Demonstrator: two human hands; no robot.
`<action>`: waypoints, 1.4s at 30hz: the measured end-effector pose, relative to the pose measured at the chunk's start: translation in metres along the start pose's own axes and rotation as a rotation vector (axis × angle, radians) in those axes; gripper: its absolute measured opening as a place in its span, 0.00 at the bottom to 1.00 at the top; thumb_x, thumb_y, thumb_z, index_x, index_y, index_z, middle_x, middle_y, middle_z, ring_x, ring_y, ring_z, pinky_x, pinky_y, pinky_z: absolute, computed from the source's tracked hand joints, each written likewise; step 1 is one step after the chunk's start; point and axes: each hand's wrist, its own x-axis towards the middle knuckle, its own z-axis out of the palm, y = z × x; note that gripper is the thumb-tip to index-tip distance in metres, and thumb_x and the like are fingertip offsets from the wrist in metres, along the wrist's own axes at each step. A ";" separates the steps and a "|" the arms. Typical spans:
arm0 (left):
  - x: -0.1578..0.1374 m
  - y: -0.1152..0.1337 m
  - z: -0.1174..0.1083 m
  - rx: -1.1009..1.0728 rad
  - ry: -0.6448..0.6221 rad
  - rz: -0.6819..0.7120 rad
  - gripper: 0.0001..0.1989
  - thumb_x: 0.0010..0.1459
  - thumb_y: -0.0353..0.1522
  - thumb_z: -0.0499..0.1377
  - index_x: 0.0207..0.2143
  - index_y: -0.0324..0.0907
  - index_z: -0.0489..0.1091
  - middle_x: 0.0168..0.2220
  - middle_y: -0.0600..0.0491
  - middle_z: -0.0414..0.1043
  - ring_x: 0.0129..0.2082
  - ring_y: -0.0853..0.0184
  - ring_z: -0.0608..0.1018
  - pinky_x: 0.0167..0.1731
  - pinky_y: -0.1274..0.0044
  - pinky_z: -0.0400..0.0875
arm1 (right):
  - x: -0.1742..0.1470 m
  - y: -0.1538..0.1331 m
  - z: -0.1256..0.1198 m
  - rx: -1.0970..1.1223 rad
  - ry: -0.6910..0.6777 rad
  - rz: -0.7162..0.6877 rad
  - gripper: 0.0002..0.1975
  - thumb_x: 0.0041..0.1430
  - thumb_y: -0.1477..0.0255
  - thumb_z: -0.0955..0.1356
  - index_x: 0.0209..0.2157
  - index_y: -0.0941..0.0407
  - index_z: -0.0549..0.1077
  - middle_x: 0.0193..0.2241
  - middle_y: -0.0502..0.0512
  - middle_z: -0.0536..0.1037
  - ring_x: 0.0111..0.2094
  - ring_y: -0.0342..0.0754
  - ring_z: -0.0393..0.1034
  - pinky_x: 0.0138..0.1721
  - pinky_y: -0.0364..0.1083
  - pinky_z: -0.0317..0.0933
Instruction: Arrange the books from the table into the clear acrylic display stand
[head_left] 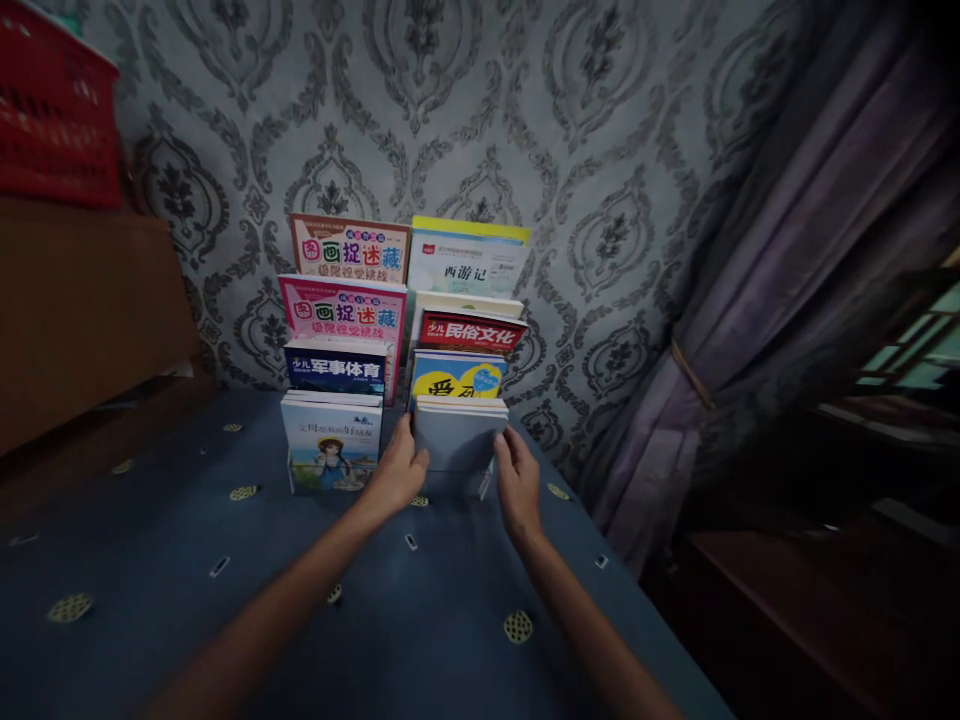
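A grey-faced book (459, 440) stands at the front of the right-hand row, with white page edges showing along its top. My left hand (400, 468) is closed on its left edge, thumb towards the front. At the opposite edge, my right hand (517, 478) grips with its thumb against the side; the other fingertips are partly hidden. Behind it rise a yellow and blue book (450, 378), a red book (476, 332) and a taller pale book with a yellow top (466, 262). Left of my hands, a book with a girl on its cover (334, 450) fronts the other row.
Behind that cover stand a navy book (336, 370), a pink book (341, 310) and a brown-bordered book (351, 250). A blue patterned cloth (277, 600) lies underneath. Patterned wallpaper (570, 200) is behind, a tied curtain (720, 310) right, and a red basket (60, 120) on a brown box (90, 310) left.
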 end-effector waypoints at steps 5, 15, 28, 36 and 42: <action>-0.010 0.007 0.012 0.119 0.057 -0.012 0.36 0.55 0.27 0.51 0.66 0.30 0.48 0.67 0.36 0.53 0.69 0.57 0.54 0.69 0.65 0.45 | -0.007 0.004 0.006 -0.014 -0.012 -0.026 0.29 0.61 0.55 0.64 0.57 0.57 0.70 0.56 0.63 0.74 0.56 0.58 0.68 0.58 0.58 0.58; -0.012 0.010 0.025 0.227 0.047 -0.017 0.39 0.56 0.27 0.50 0.68 0.25 0.41 0.70 0.31 0.43 0.71 0.52 0.46 0.68 0.62 0.43 | -0.010 0.004 0.010 -0.018 0.003 -0.020 0.30 0.60 0.56 0.64 0.58 0.59 0.69 0.54 0.65 0.74 0.55 0.58 0.68 0.58 0.57 0.59; -0.011 0.026 0.018 0.236 -0.003 -0.101 0.41 0.52 0.25 0.50 0.68 0.21 0.40 0.70 0.31 0.43 0.71 0.52 0.47 0.69 0.64 0.42 | -0.013 0.004 0.009 -0.023 -0.028 -0.004 0.30 0.61 0.56 0.64 0.60 0.56 0.68 0.56 0.60 0.74 0.59 0.58 0.64 0.60 0.57 0.55; -0.011 0.026 0.010 0.233 -0.014 -0.103 0.41 0.53 0.25 0.51 0.66 0.17 0.41 0.69 0.28 0.42 0.71 0.51 0.46 0.69 0.65 0.42 | -0.015 -0.002 0.016 0.008 0.001 0.069 0.34 0.57 0.52 0.65 0.59 0.58 0.68 0.58 0.62 0.72 0.60 0.59 0.63 0.61 0.57 0.55; -0.018 0.011 0.011 0.153 0.060 -0.047 0.39 0.55 0.27 0.51 0.68 0.29 0.42 0.69 0.35 0.44 0.71 0.56 0.46 0.69 0.64 0.42 | -0.015 -0.007 0.010 -0.015 -0.078 0.056 0.35 0.58 0.53 0.65 0.61 0.58 0.66 0.61 0.63 0.68 0.62 0.57 0.62 0.63 0.56 0.53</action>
